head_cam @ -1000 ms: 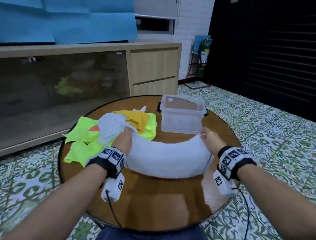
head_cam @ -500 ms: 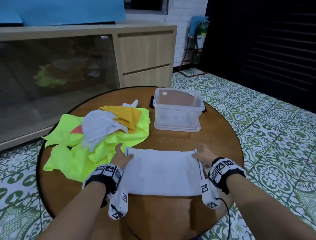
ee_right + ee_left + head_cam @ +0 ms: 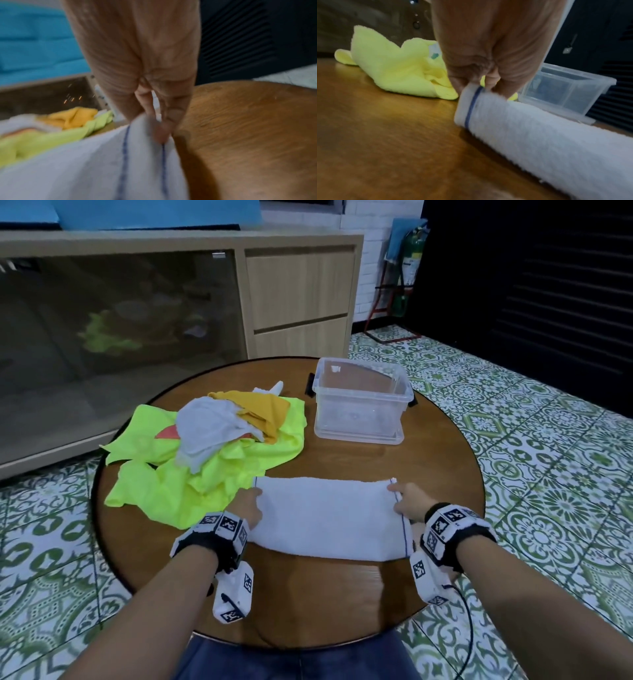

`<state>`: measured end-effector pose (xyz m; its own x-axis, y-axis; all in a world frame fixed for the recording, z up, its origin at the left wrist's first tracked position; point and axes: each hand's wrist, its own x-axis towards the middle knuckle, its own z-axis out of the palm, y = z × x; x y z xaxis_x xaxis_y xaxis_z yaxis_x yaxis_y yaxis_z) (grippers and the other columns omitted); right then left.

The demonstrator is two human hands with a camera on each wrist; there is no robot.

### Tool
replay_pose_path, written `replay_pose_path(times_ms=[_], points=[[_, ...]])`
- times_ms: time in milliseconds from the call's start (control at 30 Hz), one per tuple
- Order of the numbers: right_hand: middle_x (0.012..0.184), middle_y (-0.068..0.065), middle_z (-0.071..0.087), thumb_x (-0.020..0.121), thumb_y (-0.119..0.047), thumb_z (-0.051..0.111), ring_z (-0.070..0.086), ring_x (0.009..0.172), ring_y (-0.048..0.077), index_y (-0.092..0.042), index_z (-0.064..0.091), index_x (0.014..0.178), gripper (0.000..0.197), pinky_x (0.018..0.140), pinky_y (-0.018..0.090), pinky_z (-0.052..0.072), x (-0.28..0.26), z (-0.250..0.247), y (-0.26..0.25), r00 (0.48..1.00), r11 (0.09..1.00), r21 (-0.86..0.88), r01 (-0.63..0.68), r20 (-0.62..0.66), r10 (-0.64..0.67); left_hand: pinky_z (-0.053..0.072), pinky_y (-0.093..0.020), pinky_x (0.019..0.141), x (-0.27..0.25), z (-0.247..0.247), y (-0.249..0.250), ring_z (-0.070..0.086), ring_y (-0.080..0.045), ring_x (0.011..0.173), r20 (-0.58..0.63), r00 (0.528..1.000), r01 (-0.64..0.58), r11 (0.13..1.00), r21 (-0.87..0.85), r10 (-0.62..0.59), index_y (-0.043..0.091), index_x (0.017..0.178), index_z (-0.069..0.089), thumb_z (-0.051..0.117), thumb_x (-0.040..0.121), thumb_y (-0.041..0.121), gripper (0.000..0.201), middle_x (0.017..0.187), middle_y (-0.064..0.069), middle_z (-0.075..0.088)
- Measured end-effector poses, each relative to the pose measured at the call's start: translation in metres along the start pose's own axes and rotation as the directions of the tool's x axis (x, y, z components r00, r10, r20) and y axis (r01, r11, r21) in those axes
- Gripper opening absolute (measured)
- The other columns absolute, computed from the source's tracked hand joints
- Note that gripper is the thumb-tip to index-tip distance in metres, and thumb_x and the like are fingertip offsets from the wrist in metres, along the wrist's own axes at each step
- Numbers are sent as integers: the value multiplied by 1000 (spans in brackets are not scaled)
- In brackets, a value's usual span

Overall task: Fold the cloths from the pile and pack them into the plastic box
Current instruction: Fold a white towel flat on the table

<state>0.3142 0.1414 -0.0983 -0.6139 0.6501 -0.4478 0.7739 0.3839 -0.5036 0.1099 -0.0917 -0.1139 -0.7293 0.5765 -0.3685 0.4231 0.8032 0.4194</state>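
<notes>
the white towel [image 3: 329, 522] lay folded over itself on the round table [image 3: 445, 460], just in front of the person, between the pile of cloths [image 3: 205, 453] on the left and the plastic box [image 3: 359, 402] further back. the left hand [image 3: 248, 506] pinched the towel's left end with curled fingers [image 3: 489, 81], right at the blue stripe, and the right hand [image 3: 409, 503] pinched the right end the same way, thumb [image 3: 173, 116] on top of the hem.

the towel looked soft and light, a thick terry that would sag in the middle if lifted by the ends and hold a crease poorly. it was best taken at the corners or the striped hems, where the weave seemed firmer, and pressed flat after each fold so it would fit the box.

both wrist views were blurred, so exactly which fingers sat under the cloth could not be told. the box appeared empty, though its cloudy walls made that uncertain. most of the pile's lower cloths were buried under the yellow-green one.
</notes>
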Motion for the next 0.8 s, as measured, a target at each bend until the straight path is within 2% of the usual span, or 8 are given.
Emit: replay_pose_path(times_ms=[67, 167, 300, 467, 533, 600, 700, 800], points=[[136, 17, 43, 91, -6, 46, 50, 112, 28, -6, 38, 140, 50, 85, 31, 50, -2, 6, 1, 999, 970, -241, -23, 38, 33, 37, -32, 103, -2, 0, -4, 38, -30, 131, 21, 999, 32, 988, 154, -36, 15, 148, 22, 46, 92, 7, 61, 149, -13, 24], [157, 13, 5, 96, -20, 42, 22, 140, 33, -17, 20, 149, 58, 110, 39, 31, -6, 18, -2, 998, 915, -403, 3, -60, -30, 43, -33, 95, -5, 2, 4, 39, -27, 126, -38, 999, 4, 953, 303, 8, 22, 147, 17, 51, 91, 21, 66, 148, -7, 16], [156, 7, -21, 99, -33, 38, -8, 146, 29, -23, -1, 152, 66, 117, 42, 14, -14, 38, -23, 978, 826, -525, 205, 141, -153, 35, -37, 102, -9, 9, 36, 32, -29, 132, -13, 999, -30, 857, 515, 42, 21, 146, 23, 46, 93, 35, 59, 151, -9, 14], [155, 14, -21, 96, -58, 14, -13, 145, 33, -15, -11, 150, 73, 118, 44, 4, -16, 72, -38, 954, 792, -542, 282, 242, -175, 17, -47, 112, -8, 35, 60, 9, -30, 143, 114, 971, -237, 780, 580, 211, 18, 150, 9, 34, 97, 43, 64, 155, -10, 7], [155, 13, -23, 55, -83, -29, -16, 144, 33, -14, -14, 149, 117, 117, 44, 0, -13, 80, -37, 954, 795, -537, 283, 242, -177, 0, -51, 115, -2, 56, 54, -9, -28, 145, 190, 944, -329, 762, 558, 269, 21, 151, -5, 25, 96, 54, 71, 158, -6, -10], [154, 11, -25, 17, -79, -45, -18, 144, 30, -15, -16, 149, 149, 117, 44, -4, -4, 80, -31, 956, 779, -559, 284, 226, -187, -5, -51, 115, 3, 69, 49, -14, -28, 145, 255, 933, -355, 757, 549, 253, 21, 149, -12, -7, 77, 78, 91, 156, -4, -19], [153, 5, -28, 16, -80, -44, -20, 144, 27, -15, -17, 148, 150, 116, 42, -7, 8, 67, -23, 956, 794, -535, 289, 208, -208, -3, -47, 115, 20, 68, 39, -10, -27, 145, 207, 926, -378, 780, 498, 316, 18, 151, -3, -38, 35, 84, 137, 156, -6, -18], [139, -1, -37, 23, -81, -45, -22, 143, 26, -15, -18, 148, 144, 116, 39, -11, 24, 59, -19, 953, 788, -537, 302, 200, -229, 3, -45, 108, 43, 59, 33, 26, -30, 140, 47, 941, -311, 806, 504, 334, 15, 145, 32, -16, 77, 77, 104, 151, -12, 21]])
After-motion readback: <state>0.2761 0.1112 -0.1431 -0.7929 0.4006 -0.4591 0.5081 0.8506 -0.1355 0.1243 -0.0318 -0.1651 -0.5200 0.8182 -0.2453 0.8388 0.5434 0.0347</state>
